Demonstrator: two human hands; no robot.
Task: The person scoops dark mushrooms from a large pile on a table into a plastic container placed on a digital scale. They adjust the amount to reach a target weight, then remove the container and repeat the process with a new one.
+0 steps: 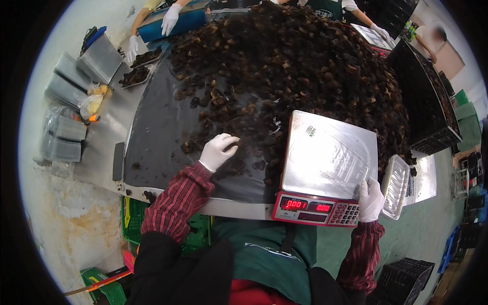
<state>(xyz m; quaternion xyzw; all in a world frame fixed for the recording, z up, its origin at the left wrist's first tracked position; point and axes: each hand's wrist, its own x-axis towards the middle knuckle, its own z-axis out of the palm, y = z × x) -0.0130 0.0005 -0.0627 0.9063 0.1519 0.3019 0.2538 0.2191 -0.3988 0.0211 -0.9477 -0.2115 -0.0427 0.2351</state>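
My left hand (218, 151), in a white glove, is over the dark table cover at the near edge of the heap, its fingers curled and apart; whether a piece lies under them I cannot tell. Dark brown pieces, which look like wood ear mushrooms (267, 57), are heaped across the table. My right hand (370, 200), also gloved, rests at the front right corner of a red digital scale with a steel pan (328, 152); its fingertips are partly hard to make out. A lit display shows on the scale. Just right of that hand stands a white plastic tray (396, 187).
Filled trays (136, 77) stand at the left by metal bins (100, 57). A large black crate (423, 95) is at the right, green crates (131, 221) below the table's left front. Co-workers' gloved hands (171, 18) are across the table, beside a blue box (152, 28) and another scale (371, 36).
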